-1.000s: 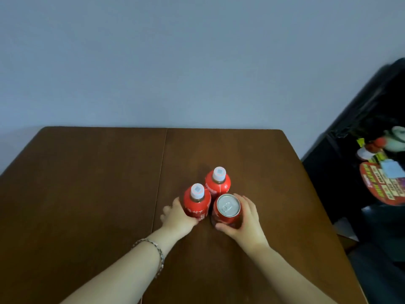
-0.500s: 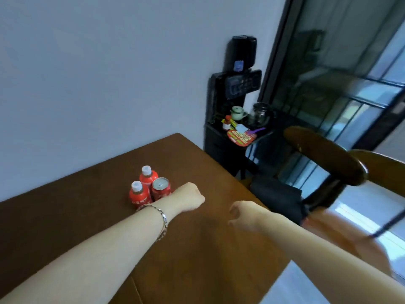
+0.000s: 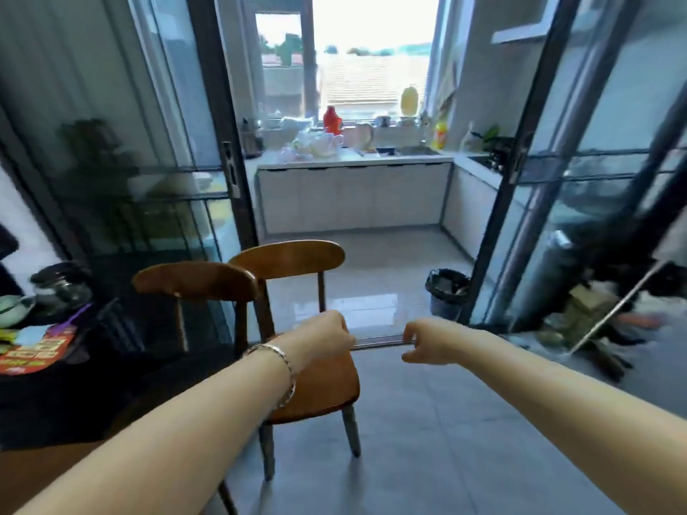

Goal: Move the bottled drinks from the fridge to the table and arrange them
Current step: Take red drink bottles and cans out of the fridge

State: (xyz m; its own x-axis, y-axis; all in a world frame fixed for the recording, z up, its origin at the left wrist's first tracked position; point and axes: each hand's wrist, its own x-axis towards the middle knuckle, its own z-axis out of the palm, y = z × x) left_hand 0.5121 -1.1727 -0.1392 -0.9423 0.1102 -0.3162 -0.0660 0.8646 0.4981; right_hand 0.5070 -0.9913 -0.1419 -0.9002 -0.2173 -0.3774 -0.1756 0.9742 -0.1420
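Note:
Neither the drinks nor a fridge can be seen in the head view. Of the brown table only a corner (image 3: 37,473) shows at the bottom left. My left hand (image 3: 323,334), with a silver bracelet on its wrist, is held out in front of me in a loose fist and holds nothing. My right hand (image 3: 427,341) is beside it, fingers loosely curled and slightly apart, also holding nothing. Both hands hang in the air above a wooden chair (image 3: 316,388).
Two wooden chairs (image 3: 197,280) stand just ahead. A dark side stand (image 3: 55,366) with a teapot and a red card is at left. Open glass sliding doors (image 3: 223,161) lead to a kitchen counter (image 3: 353,191). A black bin (image 3: 448,291) sits by the right door.
My view has swung right, from the table with the red drinks to the kitchen doorway. Both hands let go of the drinks and now hang free in front of me.

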